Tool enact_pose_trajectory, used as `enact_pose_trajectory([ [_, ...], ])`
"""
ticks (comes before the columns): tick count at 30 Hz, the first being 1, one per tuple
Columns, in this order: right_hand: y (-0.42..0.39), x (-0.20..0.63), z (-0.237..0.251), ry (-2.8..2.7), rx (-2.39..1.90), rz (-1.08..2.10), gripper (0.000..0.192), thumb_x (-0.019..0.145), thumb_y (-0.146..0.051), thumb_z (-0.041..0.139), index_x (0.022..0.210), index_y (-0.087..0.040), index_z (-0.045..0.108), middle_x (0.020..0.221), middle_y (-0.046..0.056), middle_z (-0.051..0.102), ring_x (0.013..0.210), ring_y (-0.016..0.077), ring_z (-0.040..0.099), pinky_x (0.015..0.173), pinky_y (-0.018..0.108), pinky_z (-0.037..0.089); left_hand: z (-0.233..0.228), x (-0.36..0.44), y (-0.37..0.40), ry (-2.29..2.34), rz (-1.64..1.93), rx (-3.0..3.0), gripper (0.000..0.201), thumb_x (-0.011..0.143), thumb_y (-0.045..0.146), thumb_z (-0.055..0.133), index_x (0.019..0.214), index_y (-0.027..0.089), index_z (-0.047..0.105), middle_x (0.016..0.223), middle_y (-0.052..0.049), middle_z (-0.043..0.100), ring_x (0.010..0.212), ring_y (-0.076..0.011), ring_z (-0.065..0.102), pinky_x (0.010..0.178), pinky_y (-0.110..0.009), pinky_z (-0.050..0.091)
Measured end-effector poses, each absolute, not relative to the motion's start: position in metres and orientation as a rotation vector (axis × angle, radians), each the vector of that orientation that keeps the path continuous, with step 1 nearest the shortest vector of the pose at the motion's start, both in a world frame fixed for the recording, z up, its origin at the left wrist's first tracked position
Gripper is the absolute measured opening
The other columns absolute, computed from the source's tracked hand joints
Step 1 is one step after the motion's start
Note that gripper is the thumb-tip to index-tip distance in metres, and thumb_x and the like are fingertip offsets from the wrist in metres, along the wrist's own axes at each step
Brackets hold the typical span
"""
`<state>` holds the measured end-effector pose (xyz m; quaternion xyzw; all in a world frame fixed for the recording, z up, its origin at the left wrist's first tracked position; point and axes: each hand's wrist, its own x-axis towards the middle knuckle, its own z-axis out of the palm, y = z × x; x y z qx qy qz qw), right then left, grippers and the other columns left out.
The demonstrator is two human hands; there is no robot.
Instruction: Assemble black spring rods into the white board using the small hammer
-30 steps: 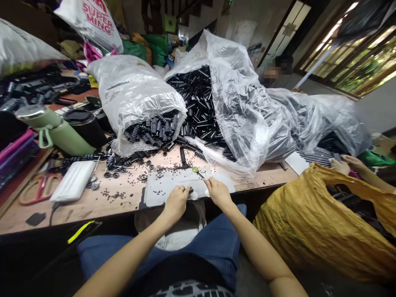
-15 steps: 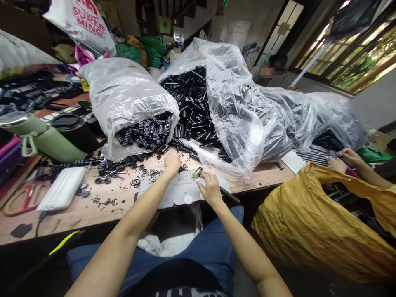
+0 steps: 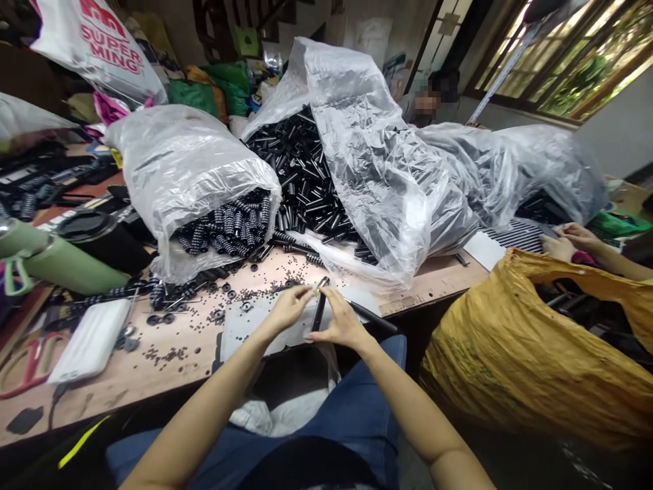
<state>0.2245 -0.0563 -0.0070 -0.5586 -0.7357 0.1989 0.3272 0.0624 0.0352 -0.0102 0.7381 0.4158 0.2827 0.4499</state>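
cluttered wooden table (image 3: 153, 354). left hand (image 3: 288, 307) and right hand (image 3: 341, 325) pinch one black tube (image 3: 319, 314) together; loose grip risks dropping it among scattered beads (image 3: 168, 354).

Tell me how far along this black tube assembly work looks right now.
Done: I cannot pick out finished pieces. In hand: the right hand holds a black tube upright while the left hand pinches at its top end. Left: plenty, with the open bag of black tubes and the bag of ribbed springs still heaped full.

scissors (image 3: 20, 364) cut off (left edge)
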Motion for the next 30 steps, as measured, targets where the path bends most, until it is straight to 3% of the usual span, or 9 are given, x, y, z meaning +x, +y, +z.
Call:
enact_pose_trajectory([
  [2, -0.062, 0.229, -0.015, -1.931, -1.465, 0.607, 0.104, 0.056, -0.060, 0.079, 0.140, -0.014, 0.039, 0.139, 0.019, 0.046, 0.131, 0.0319, 0.042, 0.111, 0.049, 0.035, -0.010, 0.077, 0.068, 1.155, 0.784, 2.147, 0.036, 0.091, 0.028, 0.045, 0.120, 0.014, 0.061, 0.116, -0.014, 0.064, 0.105, -0.0254, 0.057, 0.089, -0.039, 0.045],
  [4, -0.065, 0.234, -0.025, -1.926, -1.485, 0.625, 0.103, 0.057, -0.059, 0.080, 0.139, -0.013, 0.040, 0.139, 0.020, 0.045, 0.132, 0.0325, 0.041, 0.112, 0.049, 0.034, -0.010, 0.095, 0.101, 1.203, 0.707, 2.460, 0.036, 0.090, 0.017, 0.041, 0.121, 0.014, 0.059, 0.122, -0.015, 0.060, 0.111, -0.0267, 0.053, 0.092, -0.040, 0.041],
  [8, -0.062, 0.244, -0.044, -1.841, -1.535, 0.564, 0.105, 0.054, -0.055, 0.083, 0.140, -0.013, 0.039, 0.140, 0.021, 0.044, 0.134, 0.0344, 0.039, 0.112, 0.053, 0.031, -0.017, 0.121, 0.136, 1.068, 0.355, 2.843, 0.030, 0.086, 0.008, 0.043, 0.107, 0.015, 0.062, 0.107, -0.014, 0.066, 0.103, -0.0268, 0.054, 0.087, -0.040, 0.039],
  [14, -0.046, 0.256, -0.049, -1.734, -1.530, 0.570, 0.102, 0.054, -0.052, 0.084, 0.138, -0.013, 0.042, 0.139, 0.020, 0.046, 0.133, 0.0320, 0.041, 0.113, 0.049, 0.031, -0.035, 0.117, 0.132, 1.093, 0.343, 2.857, 0.026, 0.081, 0.006, 0.049, 0.103, 0.012, 0.060, 0.102, -0.015, 0.064, 0.100, -0.0272, 0.055, 0.085, -0.038, 0.039],
  [20, -0.039, 0.254, -0.050, -1.686, -1.594, 0.490, 0.100, 0.057, -0.054, 0.082, 0.138, -0.012, 0.042, 0.139, 0.020, 0.046, 0.133, 0.0315, 0.040, 0.113, 0.048, 0.031, -0.009, 0.069, 0.098, 1.097, 0.739, 2.424, 0.027, 0.085, 0.026, 0.055, 0.108, 0.013, 0.061, 0.102, -0.011, 0.066, 0.089, -0.0218, 0.061, 0.077, -0.031, 0.046],
  [25, -0.043, 0.242, -0.049, -1.846, -1.704, 0.401, 0.108, 0.058, -0.063, 0.077, 0.144, -0.013, 0.035, 0.142, 0.021, 0.041, 0.133, 0.0345, 0.038, 0.111, 0.050, 0.032, 0.020, 0.000, 0.044, 1.180, 0.571, 2.242, 0.022, 0.076, 0.040, 0.064, 0.078, 0.018, 0.067, 0.069, -0.004, 0.065, 0.062, -0.0192, 0.057, 0.060, -0.029, 0.044],
  [27, -0.044, 0.239, -0.046, -1.901, -1.768, 0.400, 0.109, 0.060, -0.065, 0.074, 0.146, -0.014, 0.032, 0.144, 0.021, 0.038, 0.134, 0.0355, 0.036, 0.110, 0.051, 0.031, 0.016, -0.013, 0.029, 1.238, 0.596, 2.211, 0.022, 0.073, 0.040, 0.066, 0.076, 0.019, 0.067, 0.070, -0.005, 0.065, 0.065, -0.0210, 0.058, 0.065, -0.031, 0.045],
  [30, -0.043, 0.238, -0.041, -1.960, -1.854, 0.403, 0.110, 0.060, -0.065, 0.074, 0.147, -0.015, 0.028, 0.146, 0.020, 0.035, 0.135, 0.0364, 0.034, 0.110, 0.052, 0.030, -0.003, -0.009, 0.017, 1.242, 0.827, 2.028, 0.030, 0.077, 0.043, 0.062, 0.094, 0.019, 0.067, 0.085, -0.007, 0.067, 0.079, -0.0223, 0.061, 0.076, -0.033, 0.046],
])
